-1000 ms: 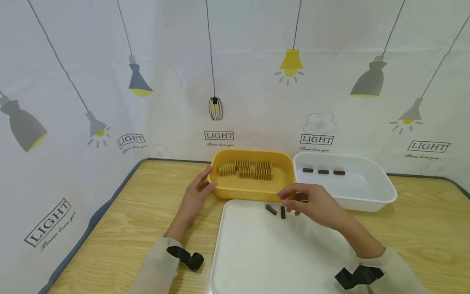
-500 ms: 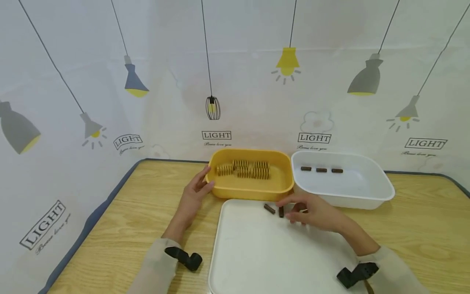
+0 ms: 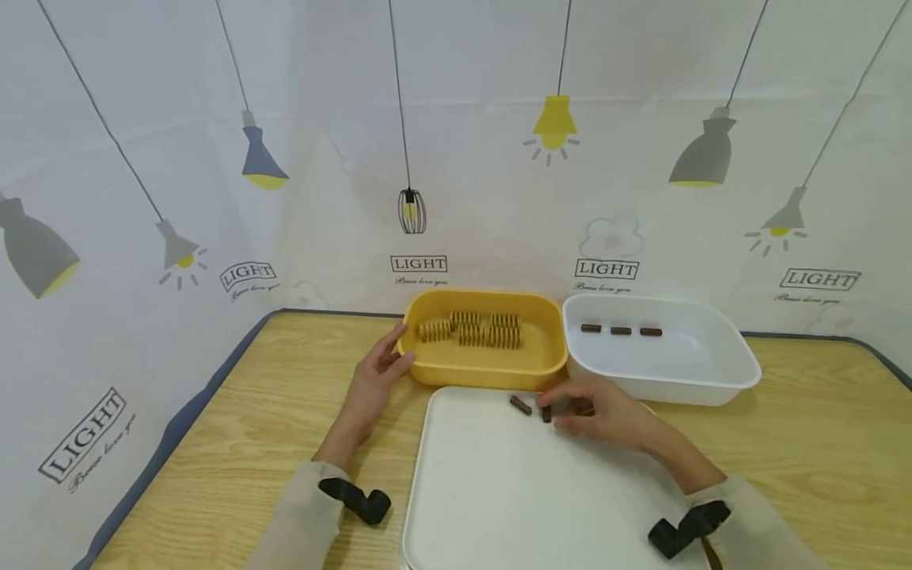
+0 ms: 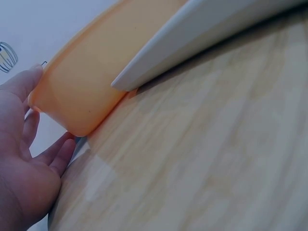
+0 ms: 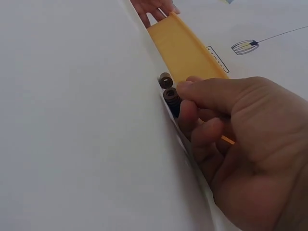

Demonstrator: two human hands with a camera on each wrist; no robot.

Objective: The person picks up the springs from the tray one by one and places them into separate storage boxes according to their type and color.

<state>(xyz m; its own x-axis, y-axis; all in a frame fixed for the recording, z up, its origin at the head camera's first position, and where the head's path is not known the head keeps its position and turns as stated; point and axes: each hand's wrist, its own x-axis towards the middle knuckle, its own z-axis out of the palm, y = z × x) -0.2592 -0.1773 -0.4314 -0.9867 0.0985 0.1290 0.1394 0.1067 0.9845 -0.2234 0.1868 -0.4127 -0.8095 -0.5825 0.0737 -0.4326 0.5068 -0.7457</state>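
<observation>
My left hand rests against the left end of the yellow bin, its fingers spread and fairly straight. In the left wrist view, fingertips meet the bin's rim. My right hand is low at the far edge of the white tray, with thumb and forefinger on either side of a dark coil spring. In the right wrist view that spring sits right at the bent fingers; I cannot tell whether they pinch it. A second dark spring lies just left of it on the tray.
Several gold springs lie in the yellow bin. Beside it stands a white bin with three dark springs in a row. Behind both bins rises a cloth printed with lamps. The tray lies on a wood-grain table.
My right hand has come down and in from above the tray's far edge, its fingertips now partly covering the right-hand dark spring. The left hand stays on the yellow bin.
</observation>
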